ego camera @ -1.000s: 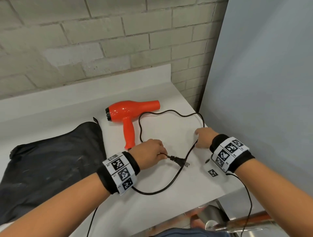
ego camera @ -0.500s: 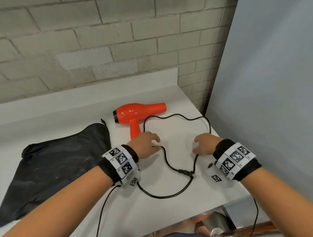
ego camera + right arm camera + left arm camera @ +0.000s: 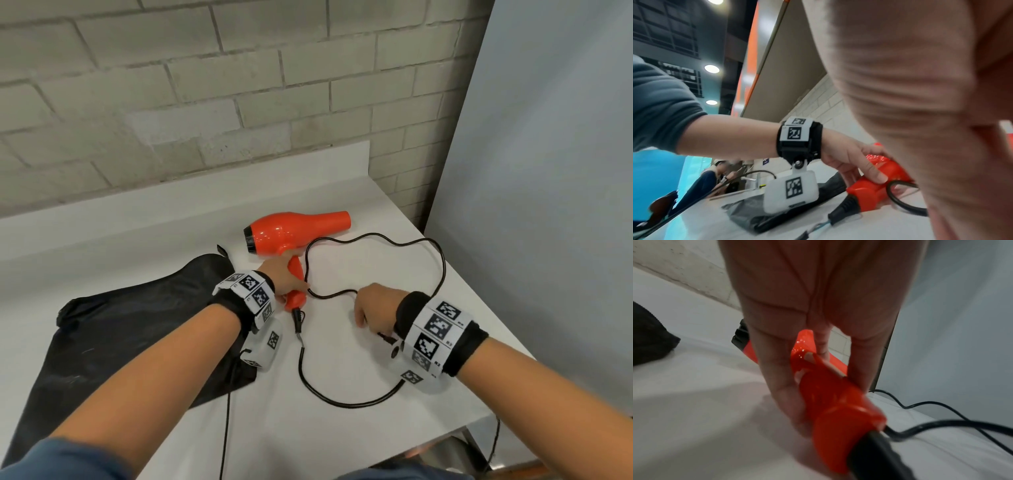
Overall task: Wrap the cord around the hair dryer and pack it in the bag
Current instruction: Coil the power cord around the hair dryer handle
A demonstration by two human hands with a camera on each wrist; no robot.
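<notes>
A red hair dryer [image 3: 294,228] lies on the white table [image 3: 342,445] with its handle pointing toward me. My left hand [image 3: 286,277] grips that handle; in the left wrist view the fingers [image 3: 781,369] and thumb clamp the handle [image 3: 834,402] from both sides. The black cord [image 3: 442,260] leaves the handle base, loops out across the table and comes back to my right hand [image 3: 376,305], whose curled fingers hold it. The plug [image 3: 385,337] is half hidden under my right wrist. A flat black bag [image 3: 120,335] lies to the left, under my left forearm.
A brick wall [image 3: 205,102] runs behind the table and a grey panel [image 3: 548,171] stands along its right side. The table's right and front edges are close to my right arm. Thin cables hang from both wrist cameras.
My left hand has left the cord near the plug and moved forward onto the dryer handle. My right hand slid left along the cord toward the plug.
</notes>
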